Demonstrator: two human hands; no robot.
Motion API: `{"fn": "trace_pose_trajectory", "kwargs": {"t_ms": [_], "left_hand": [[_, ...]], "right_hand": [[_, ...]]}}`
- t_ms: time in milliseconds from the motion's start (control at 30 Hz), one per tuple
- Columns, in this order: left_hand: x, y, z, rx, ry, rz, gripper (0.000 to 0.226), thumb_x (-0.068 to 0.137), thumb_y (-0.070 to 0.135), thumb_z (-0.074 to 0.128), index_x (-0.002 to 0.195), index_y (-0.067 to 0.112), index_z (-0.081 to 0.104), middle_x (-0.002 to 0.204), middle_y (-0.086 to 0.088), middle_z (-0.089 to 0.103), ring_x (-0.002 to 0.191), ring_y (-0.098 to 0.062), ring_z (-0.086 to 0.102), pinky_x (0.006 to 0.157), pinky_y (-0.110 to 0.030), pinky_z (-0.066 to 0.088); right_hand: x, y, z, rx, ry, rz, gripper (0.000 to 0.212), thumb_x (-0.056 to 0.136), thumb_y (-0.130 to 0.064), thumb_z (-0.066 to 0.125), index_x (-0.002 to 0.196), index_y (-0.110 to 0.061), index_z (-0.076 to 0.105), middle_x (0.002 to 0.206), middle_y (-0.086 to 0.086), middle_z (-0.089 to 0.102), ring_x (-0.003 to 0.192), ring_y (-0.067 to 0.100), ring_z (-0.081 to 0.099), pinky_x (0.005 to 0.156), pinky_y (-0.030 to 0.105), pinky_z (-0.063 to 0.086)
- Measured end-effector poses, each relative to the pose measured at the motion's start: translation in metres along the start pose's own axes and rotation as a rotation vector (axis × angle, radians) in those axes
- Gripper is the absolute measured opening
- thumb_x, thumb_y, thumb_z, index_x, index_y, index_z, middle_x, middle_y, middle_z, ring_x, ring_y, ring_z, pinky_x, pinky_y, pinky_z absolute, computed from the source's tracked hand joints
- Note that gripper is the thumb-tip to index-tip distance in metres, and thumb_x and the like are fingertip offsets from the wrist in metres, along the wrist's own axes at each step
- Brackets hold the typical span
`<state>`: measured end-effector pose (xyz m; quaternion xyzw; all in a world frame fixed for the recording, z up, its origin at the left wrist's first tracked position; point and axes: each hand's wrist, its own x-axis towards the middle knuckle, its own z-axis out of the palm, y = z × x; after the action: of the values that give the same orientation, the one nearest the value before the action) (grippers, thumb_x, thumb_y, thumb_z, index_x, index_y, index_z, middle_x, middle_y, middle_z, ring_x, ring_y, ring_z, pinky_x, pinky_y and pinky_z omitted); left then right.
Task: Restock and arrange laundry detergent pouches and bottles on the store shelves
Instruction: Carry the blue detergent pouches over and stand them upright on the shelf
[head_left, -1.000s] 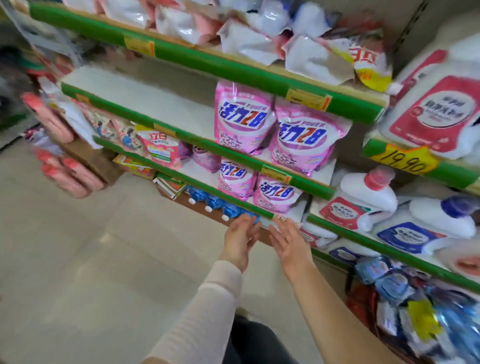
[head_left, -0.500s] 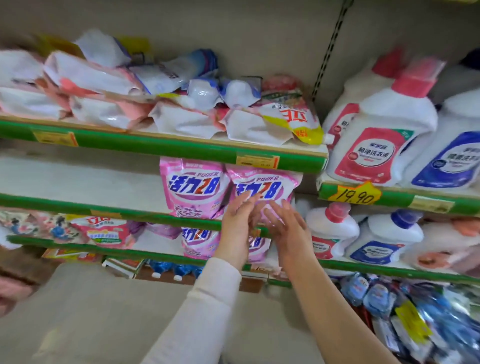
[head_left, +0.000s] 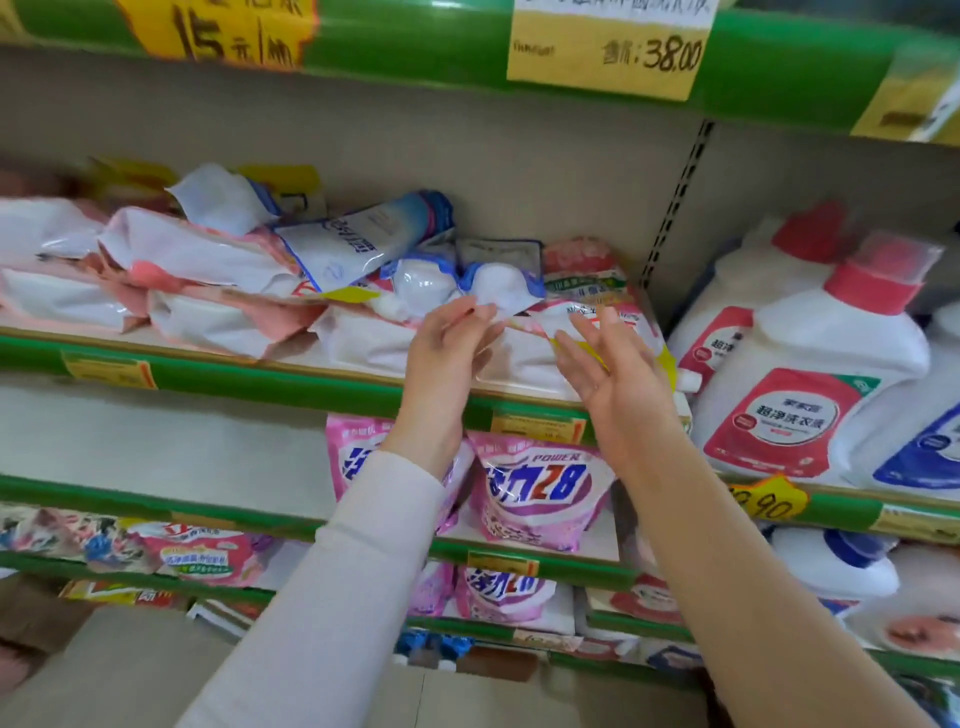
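Observation:
A loose pile of pink-and-white pouches (head_left: 208, 270) lies flat on the upper shelf (head_left: 291, 382), with a blue-and-white pouch (head_left: 363, 239) on top. My left hand (head_left: 447, 358) reaches up and its fingertips touch the lower edge of a small white-and-blue pouch (head_left: 498, 278). Just right of it, my right hand (head_left: 613, 379) holds nothing, its fingers spread in front of a white pouch with yellow trim (head_left: 576, 319). Pink "Power 28" pouches (head_left: 540, 493) stand on the shelf below. White bottles with pink caps (head_left: 810, 374) stand to the right.
A perforated upright post (head_left: 675, 202) separates the pouch bay from the bottle bay. Yellow price tags (head_left: 608, 47) hang on the green shelf edges, one reading 19.90 (head_left: 769, 501). Lower shelves hold more pouches (head_left: 202, 556) and blue-capped bottles (head_left: 841, 561). Beige floor (head_left: 104, 675) lies below.
Both hands rose from the lower shelf edge, past the pink standing pouches, up to the pile on the upper shelf. The view tilted upward with them.

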<state>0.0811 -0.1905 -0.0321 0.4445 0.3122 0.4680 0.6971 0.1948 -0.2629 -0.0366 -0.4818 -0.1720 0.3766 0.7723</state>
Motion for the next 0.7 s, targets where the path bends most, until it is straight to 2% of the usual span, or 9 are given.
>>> {"fn": "trace_pose_trajectory", "kwargs": {"t_ms": [67,133,233,300,367,433,533,600,700], "left_hand": [[0.019,0.014,0.004,0.034,0.032,0.035,0.01,0.09,0.012,0.059,0.097,0.018,0.055,0.092,-0.005,0.065,0.082,-0.013,0.063,0.058,-0.014,0.05],[0.04,0.024,0.008,0.092,0.059,0.092,0.012,0.092,0.012,0.056,0.103,0.016,0.054,0.092,-0.002,0.063,0.086,-0.014,0.061,0.056,-0.013,0.05],[0.071,0.031,0.012,0.235,0.083,0.159,0.015,0.092,0.018,0.057,0.106,0.017,0.055,0.106,-0.005,0.063,0.105,-0.02,0.06,0.088,-0.026,0.049],[0.09,0.033,0.015,0.306,0.105,0.19,0.017,0.091,0.017,0.058,0.107,0.014,0.057,0.111,-0.007,0.062,0.108,-0.02,0.06,0.095,-0.03,0.044],[0.107,0.035,0.018,0.351,0.115,0.22,0.023,0.091,0.013,0.058,0.112,0.005,0.058,0.103,-0.005,0.061,0.093,-0.012,0.06,0.083,-0.017,0.044],[0.124,0.035,0.021,0.441,0.101,0.241,0.027,0.09,0.01,0.058,0.114,-0.001,0.058,0.098,-0.002,0.059,0.083,-0.006,0.055,0.068,-0.004,0.041],[0.141,0.03,0.02,0.58,0.055,0.253,0.027,0.089,0.01,0.06,0.113,-0.001,0.057,0.099,-0.001,0.058,0.087,-0.008,0.055,0.066,0.0,0.039],[0.152,0.026,0.018,0.707,0.043,0.26,0.029,0.088,0.015,0.062,0.115,0.003,0.057,0.106,-0.003,0.061,0.1,-0.016,0.057,0.078,-0.01,0.043],[0.162,0.027,0.018,1.076,-0.035,0.22,0.037,0.092,0.029,0.054,0.123,0.008,0.055,0.123,-0.01,0.06,0.114,-0.024,0.053,0.091,-0.026,0.039]], "right_hand": [[0.018,-0.01,0.009,-0.025,-0.016,-0.001,0.027,0.094,-0.03,0.053,0.118,-0.018,0.049,0.112,-0.002,0.061,0.098,0.012,0.064,0.094,0.032,0.049],[0.038,-0.019,0.016,-0.049,-0.026,0.002,0.028,0.094,-0.031,0.053,0.117,-0.017,0.049,0.106,-0.003,0.061,0.098,0.012,0.063,0.094,0.031,0.048],[0.067,-0.027,0.025,-0.077,-0.034,0.033,0.028,0.092,-0.031,0.057,0.115,-0.016,0.051,0.097,-0.005,0.062,0.095,0.013,0.061,0.092,0.027,0.047],[0.087,-0.028,0.031,-0.093,-0.032,0.045,0.015,0.09,-0.025,0.06,0.101,-0.016,0.057,0.089,-0.006,0.063,0.086,0.01,0.061,0.081,0.02,0.049],[0.105,-0.027,0.037,-0.113,-0.008,0.049,0.004,0.09,-0.018,0.061,0.092,-0.016,0.059,0.086,-0.003,0.063,0.077,0.008,0.06,0.066,0.016,0.05],[0.123,-0.023,0.041,-0.134,0.025,0.109,0.017,0.089,-0.017,0.062,0.105,-0.012,0.058,0.092,0.002,0.064,0.073,0.009,0.06,0.059,0.016,0.05],[0.138,-0.015,0.044,-0.214,0.013,0.225,0.031,0.088,-0.024,0.063,0.116,-0.011,0.058,0.095,0.004,0.065,0.07,0.009,0.061,0.049,0.015,0.049],[0.145,-0.013,0.048,-0.238,-0.049,0.265,0.033,0.089,-0.027,0.062,0.115,-0.008,0.06,0.09,0.003,0.066,0.072,0.011,0.062,0.057,0.017,0.052],[0.158,-0.011,0.056,-0.284,-0.063,0.295,0.027,0.089,-0.034,0.061,0.099,-0.009,0.062,0.09,0.006,0.066,0.086,0.021,0.063,0.085,0.03,0.052]]}}
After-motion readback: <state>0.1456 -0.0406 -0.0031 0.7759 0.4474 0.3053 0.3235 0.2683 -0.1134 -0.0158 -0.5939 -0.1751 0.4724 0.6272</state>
